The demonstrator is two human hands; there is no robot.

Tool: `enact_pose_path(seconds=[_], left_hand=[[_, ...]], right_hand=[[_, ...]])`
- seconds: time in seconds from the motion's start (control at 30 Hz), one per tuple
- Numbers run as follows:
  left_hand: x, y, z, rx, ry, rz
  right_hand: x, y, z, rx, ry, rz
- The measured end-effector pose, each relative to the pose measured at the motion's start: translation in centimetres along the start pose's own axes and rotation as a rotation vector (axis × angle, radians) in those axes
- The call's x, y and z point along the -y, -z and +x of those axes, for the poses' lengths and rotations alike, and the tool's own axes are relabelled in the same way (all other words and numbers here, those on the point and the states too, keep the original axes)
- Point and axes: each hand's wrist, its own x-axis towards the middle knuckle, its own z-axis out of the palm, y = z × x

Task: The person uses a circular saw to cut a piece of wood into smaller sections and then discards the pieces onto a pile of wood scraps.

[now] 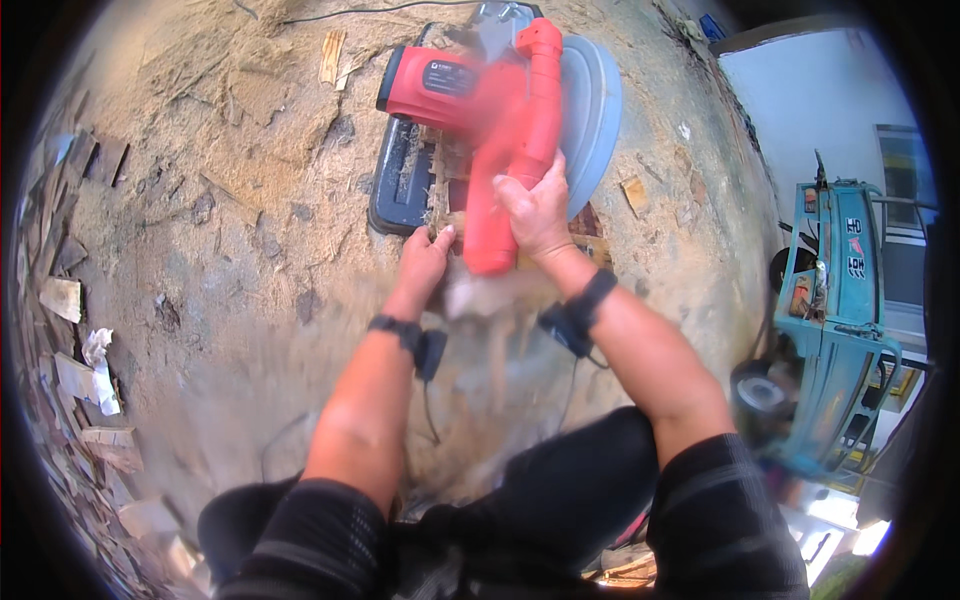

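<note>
A red chop saw (535, 110) with a grey round blade guard (590, 130) stands on its black base (400, 185), dusted with sawdust. My right hand (540, 207) is wrapped round the saw's red handle, its thumb on top. Just left of the handle's lower end, my left hand (427, 258) holds the end of a piece of wood (456, 215) lying across the base under the saw. Most of that wood is hidden by the handle, as is the blade's contact with it.
Sawdust and scattered chips cover the ground, including a wood offcut (333, 57). Many cut wood pieces (62, 298) are heaped along the left. A dark cable (390, 10) runs behind the saw. At right stands a teal wheeled vehicle (835, 310) beside a pale wall (810, 90).
</note>
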Motion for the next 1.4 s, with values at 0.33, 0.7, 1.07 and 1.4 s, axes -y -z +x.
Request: enact_pose_path(seconds=[0.33, 0.7, 1.07, 1.4], left_hand=[[0.5, 0.3, 0.2, 0.001, 0.038, 0.089], [-2.8, 0.7, -3.8, 0.080, 0.176, 0.126], [-5.6, 5.8, -7.3, 0.056, 0.406, 0.156], [-3.5, 5.0, 0.8, -0.300, 0.127, 0.500]], right_hand=[[12.2, 8.2, 10.7, 0.224, -0.444, 0.412], [3.8, 23.6, 4.6, -0.091, -0.052, 0.277], [-21.4, 18.4, -9.9, 0.331, -0.416, -0.182], [-19.8, 14.2, -15.0, 0.098, -0.530, -0.324]])
